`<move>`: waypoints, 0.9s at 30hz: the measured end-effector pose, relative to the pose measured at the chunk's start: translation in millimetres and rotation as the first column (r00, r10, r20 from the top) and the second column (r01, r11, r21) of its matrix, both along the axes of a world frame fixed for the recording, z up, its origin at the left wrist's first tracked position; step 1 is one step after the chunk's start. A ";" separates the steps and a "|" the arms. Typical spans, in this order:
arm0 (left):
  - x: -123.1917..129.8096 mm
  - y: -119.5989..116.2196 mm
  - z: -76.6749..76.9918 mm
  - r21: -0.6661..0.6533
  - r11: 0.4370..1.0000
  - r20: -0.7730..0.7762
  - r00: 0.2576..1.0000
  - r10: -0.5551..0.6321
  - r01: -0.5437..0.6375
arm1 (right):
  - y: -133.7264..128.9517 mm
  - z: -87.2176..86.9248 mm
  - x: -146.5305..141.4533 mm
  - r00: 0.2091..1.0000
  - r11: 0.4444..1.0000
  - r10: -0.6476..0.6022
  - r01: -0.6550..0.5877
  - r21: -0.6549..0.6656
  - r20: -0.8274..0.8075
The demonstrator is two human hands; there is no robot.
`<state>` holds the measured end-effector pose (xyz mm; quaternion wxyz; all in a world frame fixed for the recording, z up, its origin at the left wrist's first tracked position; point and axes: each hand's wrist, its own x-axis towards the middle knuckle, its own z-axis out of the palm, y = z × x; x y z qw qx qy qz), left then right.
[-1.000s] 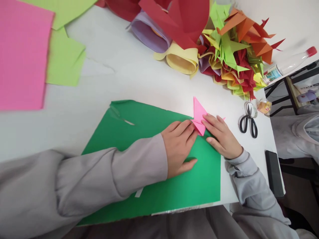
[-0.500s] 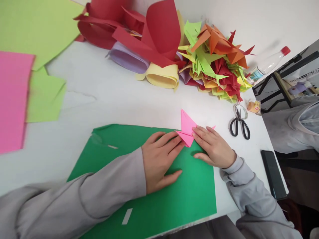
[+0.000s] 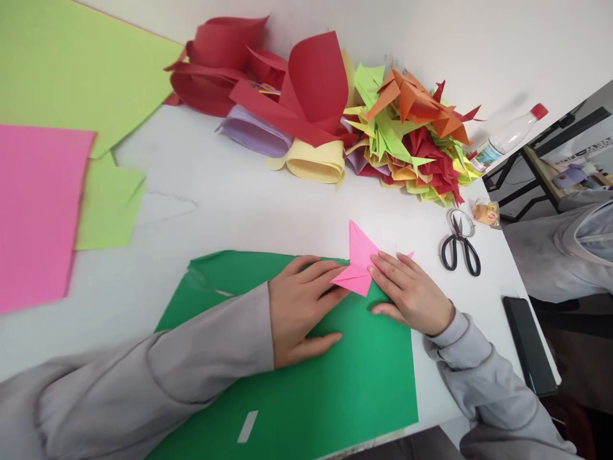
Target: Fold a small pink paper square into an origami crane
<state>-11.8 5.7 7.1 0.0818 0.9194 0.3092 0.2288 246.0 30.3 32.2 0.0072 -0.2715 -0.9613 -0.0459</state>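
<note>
A pink folded paper (image 3: 363, 248) lies across the far edge of a green sheet (image 3: 352, 370), with one point upward and a flap toward the lower left. My right hand (image 3: 412, 291) rests flat on its right part, fingertips pressing it down and thumb apart; a small pink tip shows past the fingers. From the left, my left hand (image 3: 304, 310) reaches in with fingers stretched out and thumb spread. Its fingertips are at the lower-left flap, partly hidden under it.
Scissors (image 3: 460, 246) lie on a tape roll right of my hands, near a small wrapped snack (image 3: 486, 213) and a black phone (image 3: 529, 345). Behind are folded coloured papers (image 3: 412, 128), red paper loops (image 3: 318, 80) and a bottle (image 3: 507, 137). Pink sheets (image 3: 41, 214) lie left.
My left fingers have drawn slightly left, and the lower-left flap now lies more opened out. My right hand stays on the paper. The whole view has shifted a little.
</note>
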 end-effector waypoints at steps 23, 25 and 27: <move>-1.6 5.3 0.0 0.047 0.998 0.080 0.996 0.033 -0.037 | -0.1 -0.3 1.0 0.999 0.997 -0.030 0.030 -0.076 -0.009; -1.9 5.7 0.9 0.049 0.998 0.080 0.996 0.038 -0.042 | -0.5 -0.1 0.8 0.999 0.997 -0.033 0.033 -0.074 -0.007; -2.2 6.0 1.8 0.048 0.998 0.072 0.997 0.033 -0.036 | -0.9 0.1 0.6 0.999 0.996 -0.034 0.034 -0.078 -0.005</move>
